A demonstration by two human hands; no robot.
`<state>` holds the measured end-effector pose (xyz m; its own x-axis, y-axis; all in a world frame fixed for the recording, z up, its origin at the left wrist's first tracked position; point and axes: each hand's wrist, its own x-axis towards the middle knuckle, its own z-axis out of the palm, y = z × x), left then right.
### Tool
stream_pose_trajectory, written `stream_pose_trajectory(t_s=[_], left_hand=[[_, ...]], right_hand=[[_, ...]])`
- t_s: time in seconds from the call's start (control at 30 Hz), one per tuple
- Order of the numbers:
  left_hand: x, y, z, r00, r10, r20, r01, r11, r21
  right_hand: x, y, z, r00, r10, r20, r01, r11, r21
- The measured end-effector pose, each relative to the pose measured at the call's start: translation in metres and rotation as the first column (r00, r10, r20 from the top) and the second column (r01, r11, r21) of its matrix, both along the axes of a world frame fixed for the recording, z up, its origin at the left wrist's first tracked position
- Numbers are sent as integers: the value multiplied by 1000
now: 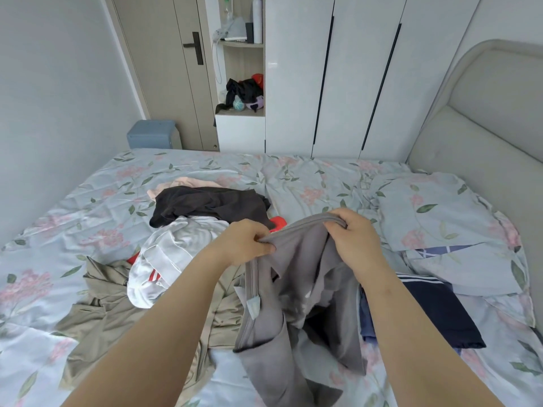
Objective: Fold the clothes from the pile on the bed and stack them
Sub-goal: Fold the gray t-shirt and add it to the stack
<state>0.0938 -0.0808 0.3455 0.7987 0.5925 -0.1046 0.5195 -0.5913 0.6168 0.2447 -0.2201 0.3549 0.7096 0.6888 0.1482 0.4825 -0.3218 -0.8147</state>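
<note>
A grey garment [296,292] hangs in front of me above the bed [73,201]. My left hand [244,242] pinches its upper edge on the left, and my right hand [352,236] grips the same edge on the right. The cloth droops down to the sheet between my forearms. To the left lies the pile: a white garment with red stripes [167,254], a black garment [211,204], a khaki garment [100,315], a pale pink piece [188,183] and a bit of red cloth [279,223]. A folded navy garment [437,309] lies to the right of my right forearm.
The floral sheet covers the whole bed. A pillow [440,218] in the same print lies at the right by the padded headboard [484,127]. White wardrobes [352,74], a shelf niche [244,92] with clutter, a door [176,69] and a blue box [152,133] stand beyond the bed.
</note>
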Motion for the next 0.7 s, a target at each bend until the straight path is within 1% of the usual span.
stream_pose_trajectory(t_s=[0.03, 0.07, 0.1, 0.13, 0.17, 0.2, 0.23, 0.27, 0.3, 0.33, 0.4, 0.47, 0.57, 0.63, 0.7], left_hand=[[-1, 3, -5, 999, 49, 10, -49, 999, 0], [-1, 5, -10, 994, 105, 40, -104, 994, -37], [-1, 7, -15, 982, 157, 100, -144, 981, -127], [1, 8, -18, 965, 200, 169, -157, 959, -235], [2, 7, -17, 948, 221, 227, -143, 938, -316], [4, 5, -15, 941, 208, 267, -108, 932, -346], [7, 2, -11, 939, 170, 298, -59, 936, -347], [12, -1, -7, 939, 128, 320, -11, 939, -344], [15, -5, -2, 936, 87, 342, 39, 938, -344], [18, -7, 1, 931, 56, 360, 76, 937, -341], [20, -6, 2, 927, 16, 375, 110, 944, -312], [17, -3, -3, 940, -19, 340, 126, 947, -296], [7, 1, -21, 975, -105, 197, 157, 951, -267], [2, 3, -33, 987, -74, 143, 114, 949, -293], [-7, 4, -43, 994, -39, 99, 65, 960, -272]], right_hand=[[2, 0, 2, 998, -67, 21, 67, 998, -9], [3, -1, 3, 989, -129, 70, 132, 990, -48], [3, -2, 4, 978, -160, 135, 175, 979, -107], [3, -2, 3, 970, -146, 195, 180, 968, -173], [1, -2, 3, 967, -91, 240, 149, 961, -235], [-1, 0, 2, 968, -12, 249, 85, 955, -285], [-3, 3, 0, 974, 70, 218, 3, 949, -317], [-6, 5, -3, 978, 139, 153, -85, 946, -311], [-7, 7, -6, 978, 189, 86, -159, 949, -274], [-8, 9, -8, 977, 210, 35, -198, 956, -217], [-8, 10, -9, 981, 190, -39, -193, 978, -79], [-6, 8, -5, 984, 128, -126, -121, 990, 67], [-4, 4, 3, 977, 58, -203, -24, 986, 163], [-4, -1, 7, 963, 2, -269, 59, 974, 218], [-3, -7, 9, 950, -71, -305, 158, 950, 271]])
